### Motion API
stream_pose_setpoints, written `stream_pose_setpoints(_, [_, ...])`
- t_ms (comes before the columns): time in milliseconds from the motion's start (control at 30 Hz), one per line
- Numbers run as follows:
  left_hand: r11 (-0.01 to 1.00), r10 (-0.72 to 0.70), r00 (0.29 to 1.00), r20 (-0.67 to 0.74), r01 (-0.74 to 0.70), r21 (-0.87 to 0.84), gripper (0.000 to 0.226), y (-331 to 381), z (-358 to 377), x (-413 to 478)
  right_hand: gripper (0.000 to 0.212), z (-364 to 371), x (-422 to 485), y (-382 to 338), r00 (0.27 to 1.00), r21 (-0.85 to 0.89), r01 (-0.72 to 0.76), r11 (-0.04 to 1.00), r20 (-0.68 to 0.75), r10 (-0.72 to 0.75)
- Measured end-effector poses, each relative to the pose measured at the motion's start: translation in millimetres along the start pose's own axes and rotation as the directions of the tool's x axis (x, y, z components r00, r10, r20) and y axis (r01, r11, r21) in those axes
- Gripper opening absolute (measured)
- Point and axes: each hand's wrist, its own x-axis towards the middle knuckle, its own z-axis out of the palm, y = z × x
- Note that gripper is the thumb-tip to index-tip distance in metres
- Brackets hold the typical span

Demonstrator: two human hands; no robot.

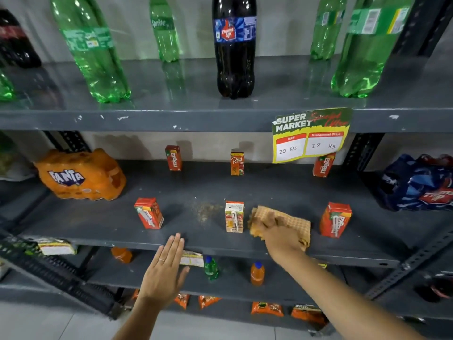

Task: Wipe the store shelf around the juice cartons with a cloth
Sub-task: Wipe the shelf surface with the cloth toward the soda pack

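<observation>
My right hand (279, 238) presses an orange waffle cloth (289, 219) flat on the grey middle shelf (191, 190), just right of a front Real juice carton (234, 216). A patch of brown dust (204, 210) lies left of that carton. Red Maaza cartons stand at the front left (149, 213) and front right (335, 219). Along the back stand a Maaza carton (173, 158), a Real carton (237, 163) and another Maaza carton (323, 165). My left hand (164, 271) hovers flat with fingers extended at the shelf's front edge, holding nothing.
A Fanta multipack (82, 174) lies at the shelf's left, a blue Thums Up pack (419, 184) to the right. A price sign (310, 134) hangs from the upper shelf, which carries large soda bottles (234, 45). Small bottles (257, 273) and snack packets sit on lower shelves.
</observation>
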Motion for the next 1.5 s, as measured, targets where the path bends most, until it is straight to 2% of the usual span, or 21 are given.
stream_pose_setpoints(100, [1.000, 0.020, 0.999, -0.039, -0.021, -0.019, 0.066, -3, 3, -4, 0.091, 7, -56, -21, 0.987, -0.009, 0.163, 0.987, 0.000, -0.163])
stream_pose_setpoints(167, [0.999, 0.026, 0.998, -0.050, -0.028, -0.032, 0.065, -7, 6, -7, 0.089, 8, -87, -24, 0.980, 0.080, 0.200, 0.976, -0.016, -0.200])
stream_pose_setpoints(267, [0.999, 0.021, 0.998, -0.054, -0.023, -0.042, 0.064, -20, 9, -13, 0.068, -23, -91, -3, 0.998, 0.389, -0.041, 0.920, 0.059, 0.020])
stream_pose_setpoints(367, [0.998, 0.024, 0.999, -0.044, -0.026, -0.055, 0.064, -38, 8, -19, 0.051, -66, -60, 22, 0.966, 0.333, -0.252, 0.909, 0.036, 0.255])
stream_pose_setpoints(467, [0.996, 0.071, 0.997, -0.009, -0.071, -0.052, 0.061, -52, 6, -18, 0.049, -70, -29, 16, 0.893, 0.344, -0.399, 0.850, -0.066, 0.445])
stream_pose_setpoints(600, [0.988, 0.143, 0.988, 0.051, -0.140, -0.058, 0.061, -66, 5, -16, 0.051, -34, -16, -32, 0.866, 0.198, -0.500, 0.843, 0.107, 0.488])
stream_pose_setpoints(700, [0.974, 0.227, 0.972, 0.060, -0.226, -0.036, 0.060, -83, 8, -12, 0.056, -16, -25, -67, 0.846, 0.075, -0.531, 0.844, 0.110, 0.522])
stream_pose_setpoints(767, [0.957, 0.289, 0.955, 0.065, -0.287, -0.041, 0.061, -93, 8, -9, 0.046, -12, -36, -93, 0.839, 0.078, -0.543, 0.836, 0.092, 0.536])
stream_pose_setpoints(833, [0.945, 0.327, 0.942, 0.073, -0.325, -0.040, 0.063, -100, 7, -6, 0.034, -13, -48, -121, 0.855, 0.136, -0.519, 0.844, 0.078, 0.513])
stream_pose_setpoints(933, [0.942, 0.335, 0.939, 0.073, -0.332, -0.050, 0.065, -99, 8, -7, 0.026, -44, -50, -158, 0.954, 0.274, -0.289, 0.917, 0.160, 0.253])
stream_pose_setpoints(1000, [0.945, 0.325, 0.943, 0.075, -0.320, -0.068, 0.066, -97, 10, -9, 0.016, -78, -33, -176, 0.974, 0.377, -0.174, 0.910, 0.202, 0.102])
stream_pose_setpoints(1067, [0.947, 0.315, 0.947, 0.066, -0.309, -0.084, 0.065, -97, 12, -10, 0.015, -102, -2, -186, 0.989, 0.364, -0.143, 0.920, 0.077, 0.123])
stream_pose_setpoints(1167, [0.945, 0.324, 0.944, 0.071, -0.319, -0.066, 0.065, -98, 10, -9, 0.030, -117, 47, -190, 0.969, 0.326, -0.121, 0.938, -0.165, 0.183])
stream_pose_setpoints(1233, [0.948, 0.317, 0.946, 0.063, -0.314, -0.048, 0.066, -97, 9, -9, 0.036, -109, 72, -187, 0.970, 0.291, -0.123, 0.949, -0.166, 0.177])
stream_pose_setpoints(1300, [0.952, 0.304, 0.951, 0.052, -0.302, -0.044, 0.067, -96, 10, -10, 0.038, -93, 85, -190, 0.986, 0.223, -0.121, 0.967, -0.082, 0.142])
stream_pose_setpoints(1400, [0.954, 0.297, 0.954, 0.039, -0.295, -0.051, 0.068, -97, 13, -11, 0.042, -66, 82, -197, 0.996, 0.126, -0.041, 0.991, -0.078, 0.051])
stream_pose_setpoints(1500, [0.957, 0.290, 0.956, 0.029, -0.289, -0.036, 0.069, -94, 15, -10, 0.056, -59, 54, -205, 0.996, 0.136, 0.056, 0.989, -0.077, -0.046])
